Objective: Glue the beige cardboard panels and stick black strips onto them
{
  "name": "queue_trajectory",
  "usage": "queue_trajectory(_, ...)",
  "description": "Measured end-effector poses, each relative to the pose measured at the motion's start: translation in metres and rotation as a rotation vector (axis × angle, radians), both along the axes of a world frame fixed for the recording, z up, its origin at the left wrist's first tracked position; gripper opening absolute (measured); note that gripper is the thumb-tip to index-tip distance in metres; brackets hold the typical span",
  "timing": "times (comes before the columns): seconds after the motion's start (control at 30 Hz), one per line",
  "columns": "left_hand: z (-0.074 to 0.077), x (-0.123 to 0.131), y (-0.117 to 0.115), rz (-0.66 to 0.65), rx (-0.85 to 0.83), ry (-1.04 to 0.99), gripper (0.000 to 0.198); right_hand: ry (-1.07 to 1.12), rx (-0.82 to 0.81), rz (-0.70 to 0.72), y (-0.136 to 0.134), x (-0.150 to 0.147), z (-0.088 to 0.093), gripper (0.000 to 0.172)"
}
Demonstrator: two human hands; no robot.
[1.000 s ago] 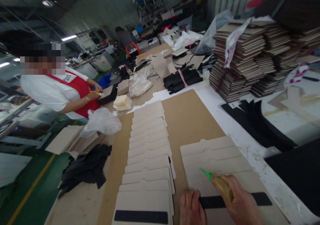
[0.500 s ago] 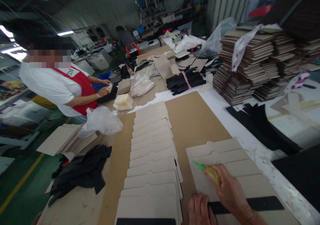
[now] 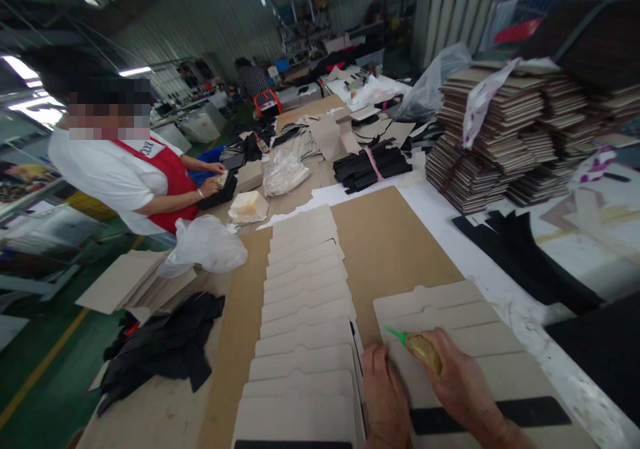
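My right hand (image 3: 463,386) is wrapped round a yellowish glue bottle (image 3: 424,352) with a green nozzle pointing left. The nozzle tip is over the overlapping grey-beige cardboard panels (image 3: 450,312) on the right; whether it touches them I cannot tell. My left hand (image 3: 385,396) lies with fingers stretched forward at the left edge of these panels, holding nothing visible. A black strip (image 3: 533,411) crosses the nearest panel, partly hidden under my right forearm. Just left of my left hand runs a long row of overlapping panels (image 3: 303,362), with another black strip (image 3: 293,444) at its near end.
Tall stacks of boards (image 3: 493,136) stand at the right. Black strips lie in a heap (image 3: 155,349) at the left and in a tied bundle (image 3: 373,166) farther off. A co-worker in a red apron (image 3: 173,176) stands across the left side, near a plastic bag (image 3: 207,242).
My left hand has slid forward and slightly left from beside the black strip, its fingers now straighter. My right hand and the glue bottle have hardly moved.
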State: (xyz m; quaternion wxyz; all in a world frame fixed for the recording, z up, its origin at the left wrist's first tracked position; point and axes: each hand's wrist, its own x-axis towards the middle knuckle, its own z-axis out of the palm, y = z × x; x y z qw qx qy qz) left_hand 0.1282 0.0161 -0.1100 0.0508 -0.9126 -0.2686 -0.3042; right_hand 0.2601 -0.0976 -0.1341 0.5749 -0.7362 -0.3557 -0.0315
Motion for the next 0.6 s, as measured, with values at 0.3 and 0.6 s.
queue_trajectory(0.3,-0.006,0.013,0.013,0.072,-0.326,0.040,0.048,-0.108,-0.014,-0.001,0.000,0.012,0.004,0.017)
queue_trajectory(0.6,-0.006,0.016,0.017,0.143,-0.336,0.098,0.050,-0.205,-0.020,-0.036,-0.009,0.023,0.012,0.026)
